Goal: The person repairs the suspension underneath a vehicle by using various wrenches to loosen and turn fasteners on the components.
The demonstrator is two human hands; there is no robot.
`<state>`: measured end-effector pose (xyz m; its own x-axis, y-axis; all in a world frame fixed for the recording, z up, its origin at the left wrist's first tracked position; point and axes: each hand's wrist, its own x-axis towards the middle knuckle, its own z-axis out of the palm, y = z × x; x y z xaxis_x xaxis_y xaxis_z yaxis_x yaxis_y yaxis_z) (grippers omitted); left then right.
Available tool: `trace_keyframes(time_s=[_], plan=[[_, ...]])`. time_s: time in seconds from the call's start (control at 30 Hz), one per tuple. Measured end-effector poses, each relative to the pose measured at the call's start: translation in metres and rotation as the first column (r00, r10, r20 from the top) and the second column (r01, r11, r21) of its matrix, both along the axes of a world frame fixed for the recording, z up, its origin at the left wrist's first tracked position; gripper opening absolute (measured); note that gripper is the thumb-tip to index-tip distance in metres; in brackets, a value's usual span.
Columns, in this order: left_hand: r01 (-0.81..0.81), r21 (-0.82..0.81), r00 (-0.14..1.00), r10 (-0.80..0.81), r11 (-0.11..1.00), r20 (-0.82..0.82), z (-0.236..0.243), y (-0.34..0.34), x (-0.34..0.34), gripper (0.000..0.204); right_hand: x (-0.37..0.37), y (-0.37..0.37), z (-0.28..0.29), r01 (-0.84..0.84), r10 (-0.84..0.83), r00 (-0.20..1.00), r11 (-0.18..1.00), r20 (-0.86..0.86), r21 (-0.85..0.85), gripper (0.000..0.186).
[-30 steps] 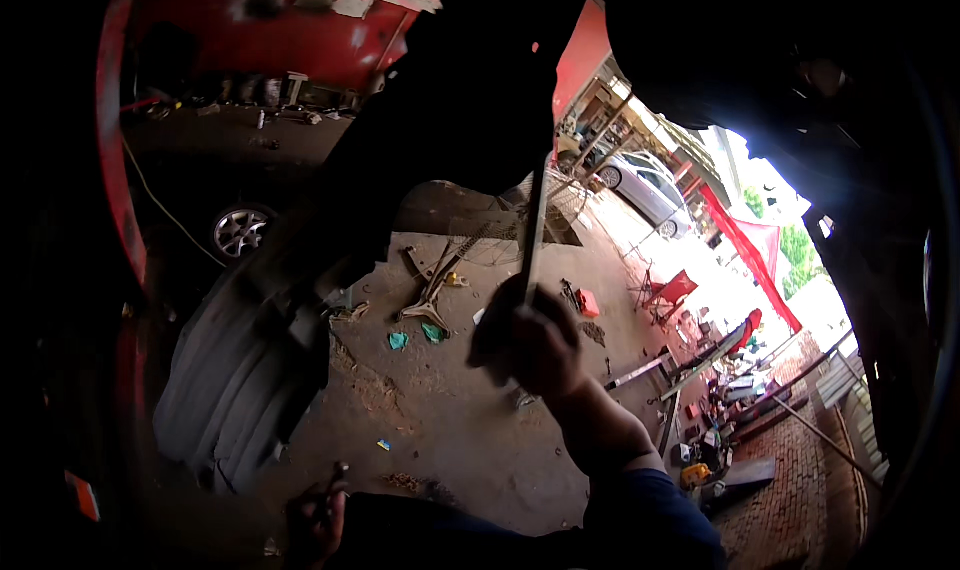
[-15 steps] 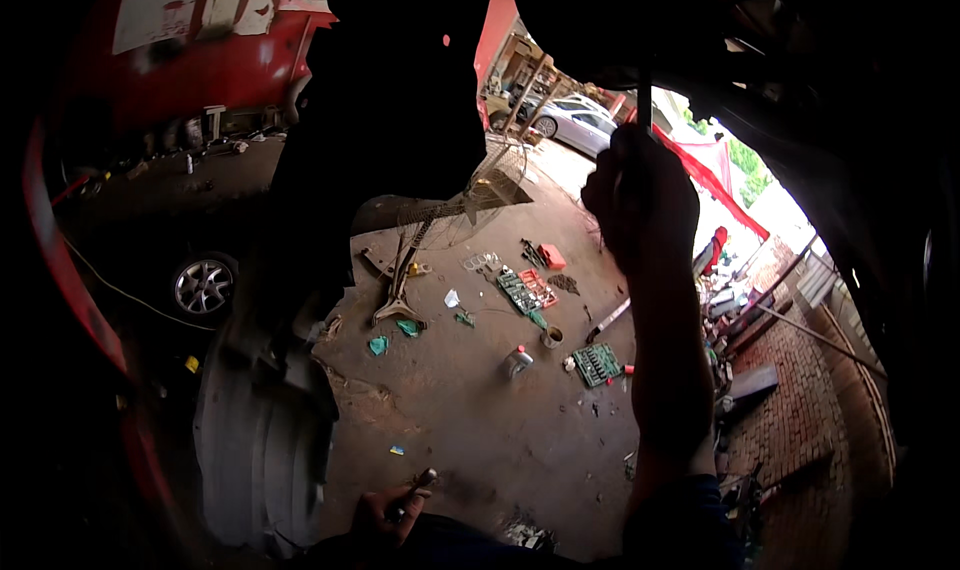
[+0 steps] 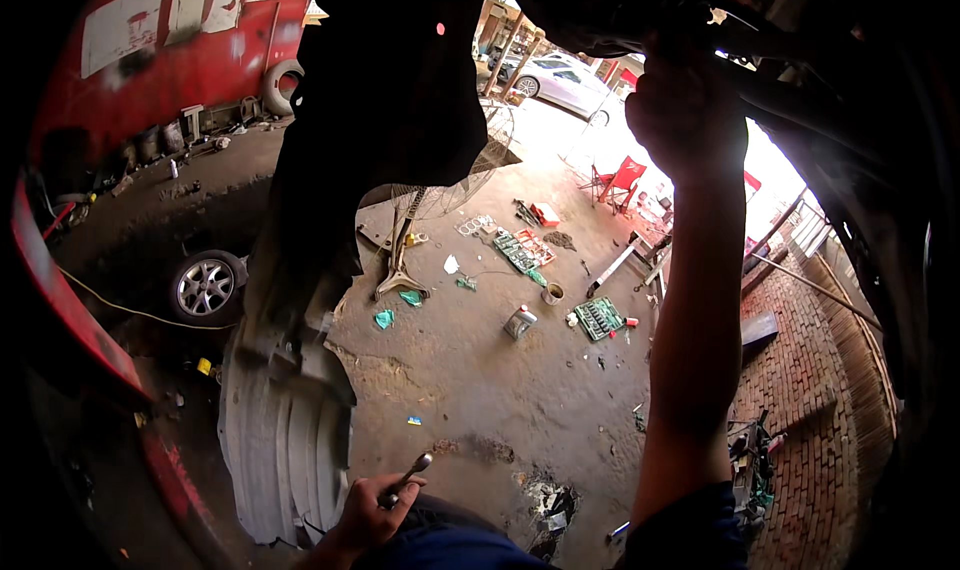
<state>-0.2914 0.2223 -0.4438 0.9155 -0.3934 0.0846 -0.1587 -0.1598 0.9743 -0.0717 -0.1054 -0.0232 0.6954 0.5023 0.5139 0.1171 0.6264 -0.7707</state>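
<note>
My left hand (image 3: 372, 512), low in the view, is closed around a metal wrench-like tool (image 3: 412, 476), held at a slant. My right hand (image 3: 680, 120) is raised at the upper right, its fingers curled against the dark vehicle underside (image 3: 590, 10); what they grip is lost in shadow. My bare right forearm runs down to a dark blue sleeve. A dark hanging panel (image 3: 370, 120) with a ragged edge stands left of centre, and below it a grey ribbed liner (image 3: 280, 440) reaches down beside my left hand.
On the floor lie a loose wheel (image 3: 205, 288), a pedestal fan (image 3: 405, 275), green socket cases (image 3: 600, 318), a can (image 3: 519, 322) and scattered parts. A red folding chair (image 3: 625, 180) and silver car (image 3: 550, 80) are farther back. A red post (image 3: 75, 300) curves along the left.
My right hand has moved up and to the right into the shadowed underside; the long tool seen in it earlier is now hidden. My left hand sits slightly further right than a second ago.
</note>
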Motion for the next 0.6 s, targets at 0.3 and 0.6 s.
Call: trace_keyframes(time_s=[0.3, 0.6], plan=[[0.059, -0.114, 0.989, -0.074, 0.992, -0.127, 0.033, 0.016, 0.016, 0.026, -0.021, 0.039, -0.003, 0.099, -0.096, 0.993, 0.994, 0.069, -0.045, 0.026], [-0.001, -0.133, 0.992, -0.016, 0.991, -0.126, 0.033, 0.029, 0.019, 0.026, -0.025, 0.019, 0.002, 0.061, -0.055, 0.998, 0.981, 0.036, -0.185, 0.03]])
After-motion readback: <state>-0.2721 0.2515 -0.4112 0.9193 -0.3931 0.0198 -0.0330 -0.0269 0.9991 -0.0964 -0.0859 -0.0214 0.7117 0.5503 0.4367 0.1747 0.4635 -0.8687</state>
